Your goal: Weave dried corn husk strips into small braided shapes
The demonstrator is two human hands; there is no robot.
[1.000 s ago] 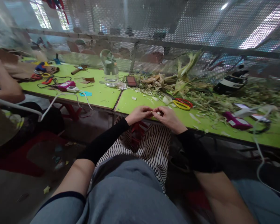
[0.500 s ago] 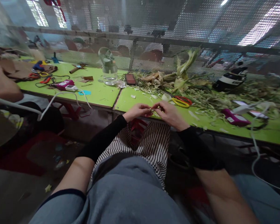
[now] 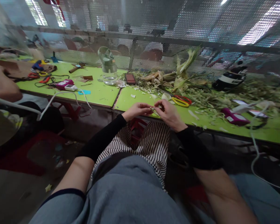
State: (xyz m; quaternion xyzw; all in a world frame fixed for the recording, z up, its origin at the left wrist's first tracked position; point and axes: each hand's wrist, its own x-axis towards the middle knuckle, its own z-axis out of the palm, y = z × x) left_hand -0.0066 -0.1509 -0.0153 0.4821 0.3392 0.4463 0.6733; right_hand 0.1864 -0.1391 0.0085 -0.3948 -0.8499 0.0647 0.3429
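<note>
Head | I see left hand [image 3: 137,110] and right hand [image 3: 169,114] pinching small pale piece [image 3: 152,109] | narrow grips, probably for control

Beyond the right hand [image 3: 169,114], scissors [image 3: 183,102] lie on the table [image 3: 95,97] before husks [image 3: 162,77], right of a bottle [image 3: 109,67].

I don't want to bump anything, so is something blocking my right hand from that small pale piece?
No, nothing visible is in the way. Your right hand meets your left hand right at the small pale piece. The red-and-yellow scissors handles lie beyond the right hand, on the green table.
</note>
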